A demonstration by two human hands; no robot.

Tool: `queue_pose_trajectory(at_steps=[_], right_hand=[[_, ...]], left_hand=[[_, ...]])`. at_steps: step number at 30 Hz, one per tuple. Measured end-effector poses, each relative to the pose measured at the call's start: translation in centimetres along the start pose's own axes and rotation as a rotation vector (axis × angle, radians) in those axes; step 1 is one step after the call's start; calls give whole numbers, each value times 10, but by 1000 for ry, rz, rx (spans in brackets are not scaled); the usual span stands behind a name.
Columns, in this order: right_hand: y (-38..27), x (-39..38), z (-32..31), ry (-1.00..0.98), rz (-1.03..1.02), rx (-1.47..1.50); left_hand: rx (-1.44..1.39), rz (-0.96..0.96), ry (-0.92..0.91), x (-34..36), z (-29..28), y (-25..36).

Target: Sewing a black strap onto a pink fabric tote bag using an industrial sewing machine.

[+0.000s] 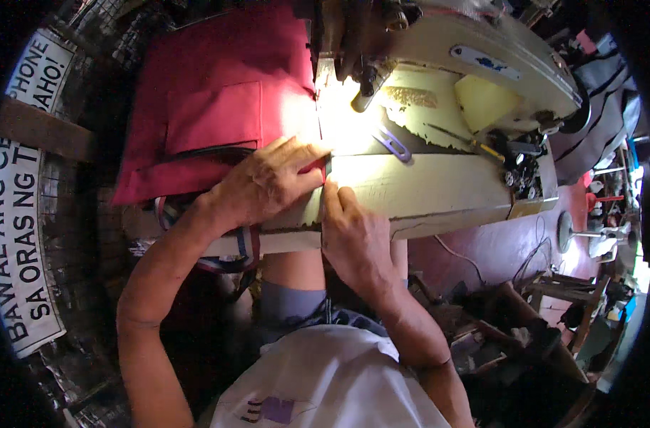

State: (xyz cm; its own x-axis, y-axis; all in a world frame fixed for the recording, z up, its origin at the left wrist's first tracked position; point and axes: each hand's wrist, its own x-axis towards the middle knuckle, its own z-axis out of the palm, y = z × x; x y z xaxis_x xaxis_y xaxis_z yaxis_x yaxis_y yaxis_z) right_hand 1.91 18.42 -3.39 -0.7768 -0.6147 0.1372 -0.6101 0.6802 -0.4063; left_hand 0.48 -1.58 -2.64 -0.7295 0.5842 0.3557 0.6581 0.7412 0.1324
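Observation:
A red fabric piece (pixel 218 93) with a sewn-on pocket lies spread over the left part of a worn cream sewing table (pixel 439 189). My left hand (pixel 264 182) lies flat on the fabric's near right corner, fingers spread toward the edge. My right hand (pixel 353 239) sits at the table's front edge, its fingertips pinching the red fabric's edge beside the left hand. A striped strap (pixel 243 246) hangs down under my left wrist. The sewing machine (pixel 474 57) stands at the back right, its needle area brightly lit.
Small purple-handled snips (pixel 392 146) and a yellow-handled screwdriver (pixel 474 145) lie on the table by the machine. A white sign with black letters (pixel 18 235) hangs at the left. At the right, cluttered floor with a wooden chair (pixel 567 299) and cables.

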Motion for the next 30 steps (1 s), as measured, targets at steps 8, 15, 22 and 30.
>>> queue_pose_trajectory(at_steps=[8,15,22,30], right_hand=[[4,-2,0,-23,-38,-11],[1,1,0,-31,6,5],[1,9,-3,-37,-15,-31],[13,36,10,24,-44,3]], left_hand=[[-25,-16,-59,-9,7,-2],[-110,-65,-12,-9,10,-2],[-68,-54,-43,-5,10,-10],[30,55,-34,6,13,-41]])
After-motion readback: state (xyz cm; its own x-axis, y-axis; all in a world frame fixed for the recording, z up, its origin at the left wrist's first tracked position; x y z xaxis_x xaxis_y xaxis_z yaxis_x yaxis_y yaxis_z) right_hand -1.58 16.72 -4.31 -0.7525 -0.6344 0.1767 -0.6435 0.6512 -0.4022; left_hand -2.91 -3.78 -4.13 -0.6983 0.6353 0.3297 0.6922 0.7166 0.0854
